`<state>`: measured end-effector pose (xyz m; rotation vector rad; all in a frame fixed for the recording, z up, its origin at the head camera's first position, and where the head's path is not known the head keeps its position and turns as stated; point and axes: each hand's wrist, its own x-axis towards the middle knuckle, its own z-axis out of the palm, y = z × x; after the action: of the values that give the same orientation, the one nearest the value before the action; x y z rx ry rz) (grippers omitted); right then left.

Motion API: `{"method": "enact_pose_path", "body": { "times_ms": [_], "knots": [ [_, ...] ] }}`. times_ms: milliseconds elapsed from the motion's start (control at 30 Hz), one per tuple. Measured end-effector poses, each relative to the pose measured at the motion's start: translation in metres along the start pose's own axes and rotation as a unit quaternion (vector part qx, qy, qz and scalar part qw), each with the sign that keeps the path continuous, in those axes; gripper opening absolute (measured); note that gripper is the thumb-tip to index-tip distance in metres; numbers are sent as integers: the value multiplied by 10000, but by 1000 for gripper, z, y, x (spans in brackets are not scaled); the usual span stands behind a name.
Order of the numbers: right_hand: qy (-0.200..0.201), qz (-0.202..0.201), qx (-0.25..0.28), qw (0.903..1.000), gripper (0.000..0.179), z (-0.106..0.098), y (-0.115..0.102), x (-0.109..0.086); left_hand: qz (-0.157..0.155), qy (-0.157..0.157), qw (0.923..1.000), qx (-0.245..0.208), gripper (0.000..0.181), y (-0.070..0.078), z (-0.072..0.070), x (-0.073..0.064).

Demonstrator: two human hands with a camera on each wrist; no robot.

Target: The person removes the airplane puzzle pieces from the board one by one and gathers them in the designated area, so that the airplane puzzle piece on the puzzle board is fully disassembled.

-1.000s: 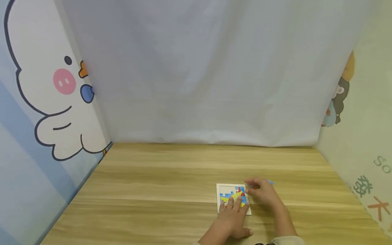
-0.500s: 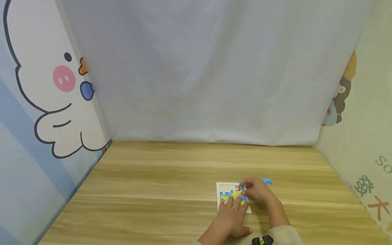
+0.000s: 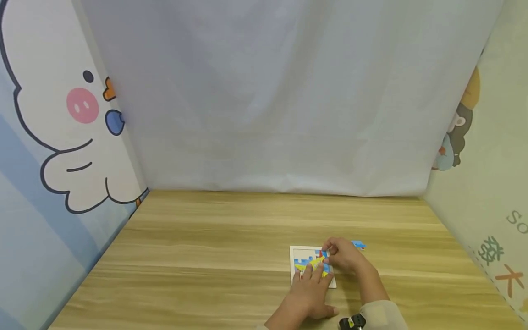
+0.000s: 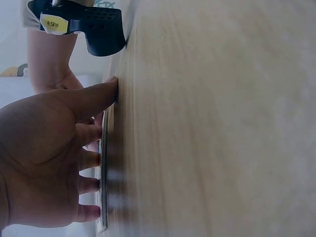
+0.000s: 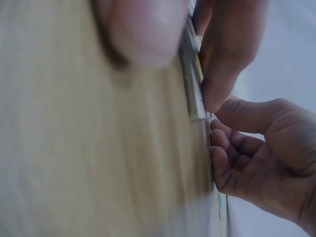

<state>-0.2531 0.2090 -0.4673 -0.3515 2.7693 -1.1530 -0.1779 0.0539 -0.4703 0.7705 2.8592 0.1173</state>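
Observation:
A small square jigsaw puzzle board [image 3: 292, 270] with a pale frame lies on the table. Blue, yellow and red pieces fill part of it, while its upper left shows bare backing. My left hand [image 3: 310, 293] rests on the lower half, fingers spread and nearly straight, covering some of the picture; in the left wrist view the fingertips of the left hand [image 4: 44, 163] press on the board's thin edge-on shape. At the upper right corner my right hand [image 3: 345, 255] pinches a blue-and-red puzzle piece [image 3: 324, 253] between thumb and index finger, its other fingers curled in the right wrist view.
A loose blue puzzle piece [image 3: 359, 244] lies on the wood-grain table [image 3: 198, 256], just beyond the right hand. A grey-white curtain [image 3: 264, 114] hangs behind the table, with printed panels at both sides. A black wrist camera [image 3: 352, 322] sits at the right sleeve.
The right hand has moved left onto the board's upper right corner with the puzzle piece, revealing the loose blue piece behind it. My left hand stays in place on the board.

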Motion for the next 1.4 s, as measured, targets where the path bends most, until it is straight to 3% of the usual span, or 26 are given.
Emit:
{"method": "enact_pose_path", "body": {
  "times_ms": [367, 767, 967, 1167, 1400],
  "knots": [
    [-165, -208, 258, 9993, 22, 0, 3, 3, 6, -79, 9999, -80, 78, -2, -1, -1],
    [92, -209, 332, 9992, 18, -1, 5, 5, -60, -242, 9994, -227, 78, -3, -3, 1],
    [195, -174, 656, 9975, 16, 2, 5, 6, -64, -255, 9991, -322, 78, -3, -1, 3],
    [20, -322, 1188, 9924, 23, -1, 6, 4, -49, -243, 9994, -246, 78, -4, 0, 5],
    [-158, -598, 1246, 9903, 17, -3, 8, 4, -43, -264, 9995, -173, 78, -5, 0, 5]
  ]
}}
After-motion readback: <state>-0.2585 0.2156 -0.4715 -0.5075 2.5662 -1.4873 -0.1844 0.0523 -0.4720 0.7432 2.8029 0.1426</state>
